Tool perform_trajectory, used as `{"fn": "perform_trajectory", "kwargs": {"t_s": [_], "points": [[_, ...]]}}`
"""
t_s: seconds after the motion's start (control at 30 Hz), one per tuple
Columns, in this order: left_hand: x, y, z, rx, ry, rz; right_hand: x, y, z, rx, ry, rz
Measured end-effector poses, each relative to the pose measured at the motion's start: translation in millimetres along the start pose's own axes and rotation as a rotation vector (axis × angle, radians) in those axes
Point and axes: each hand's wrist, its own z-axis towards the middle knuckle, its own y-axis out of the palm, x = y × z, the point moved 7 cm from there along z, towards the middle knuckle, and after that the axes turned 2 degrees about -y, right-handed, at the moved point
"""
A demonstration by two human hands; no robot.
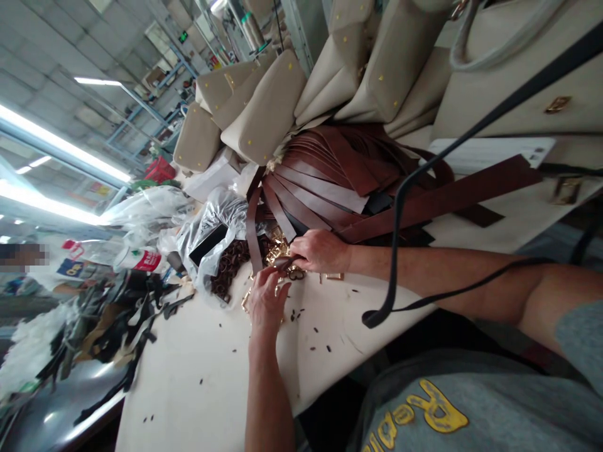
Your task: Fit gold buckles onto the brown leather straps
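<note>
Right hand (pixel 320 251): fingers bunched, pinching a small brown piece (pixel 283 263).
Left hand (pixel 266 301): fingers curved by its other end, thumb apart; cannot tell if gripping.
Brown piece: between both hands, over shiny gold-toned fittings (pixel 277 251).
Strips (pixel 320 188): long, flat, reddish-brown, fanned behind.
Loops (pixel 228 270): dark brown, curled, heaped beside crinkled clear plastic (pixel 207 220).
Counter (pixel 202 351): pale, smooth, flecked with dark slivers (pixel 316 329).

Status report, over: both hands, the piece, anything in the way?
Right hand: fingers closed on brown piece. Left hand: fingers at it, grip unclear. Gold hardware close by; dark cord crosses view of right forearm.
</note>
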Motion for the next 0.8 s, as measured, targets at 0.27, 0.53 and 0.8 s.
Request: {"fn": "perform_trajectory", "kwargs": {"t_s": [0.27,0.53,0.8], "points": [[10,9.0,3,0.057,-0.031,-0.104,3,-9,1,0.018,0.059,0.000],[28,19.6,9,-0.017,-0.171,-0.025,4,-11,0,0.011,0.081,-0.002],[-4,26.0,2,0.094,-0.475,-0.668,7,-8,1,0.003,0.094,-0.004]]}}
